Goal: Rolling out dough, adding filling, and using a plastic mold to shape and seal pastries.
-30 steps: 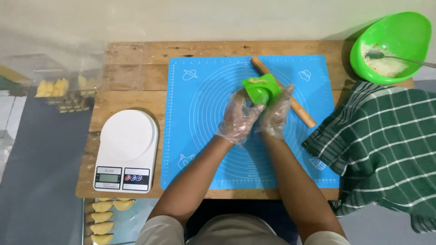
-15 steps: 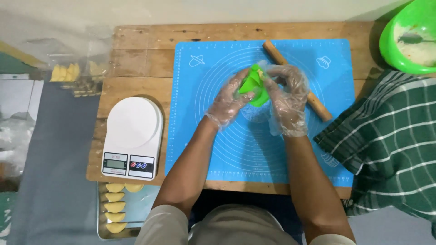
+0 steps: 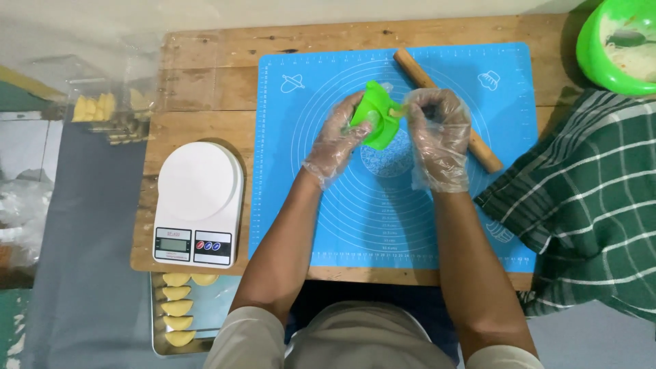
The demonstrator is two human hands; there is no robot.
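Both my hands wear clear plastic gloves over the blue silicone mat. My left hand grips a green folding dumpling mould, lifted and tilted above the mat. My right hand pinches at the mould's right edge, where a bit of pale dough shows. A wooden rolling pin lies diagonally on the mat, partly hidden behind my right hand.
A white kitchen scale stands on the wooden table left of the mat. A green bowl with pale filling sits at the top right, above a green checked cloth. A tray of yellow folded pastries lies below the scale.
The mould has been lifted off the mat and tilted up between both hands. My right hand has shifted to the mould's right edge.
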